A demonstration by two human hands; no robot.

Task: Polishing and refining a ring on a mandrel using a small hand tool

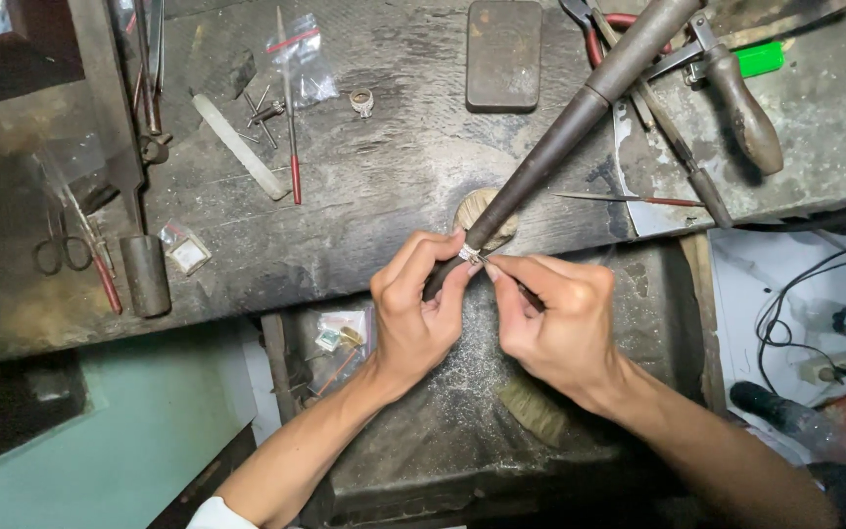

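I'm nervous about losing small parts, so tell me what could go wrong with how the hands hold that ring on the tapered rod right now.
The small silver ring sits on the tapered rod, pinched by left hand fingertips; if it slips, it may drop into the dusty tray below. The right hand works a thin tool close to those fingertips, so a slip might nick them.

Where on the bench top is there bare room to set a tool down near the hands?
Bare wood lies between the white stick and the dark flat block, around the loose ring. Another patch sits left of the left hand, beside the small bag. The top right, with pliers and a wooden-handled tool, is crowded.
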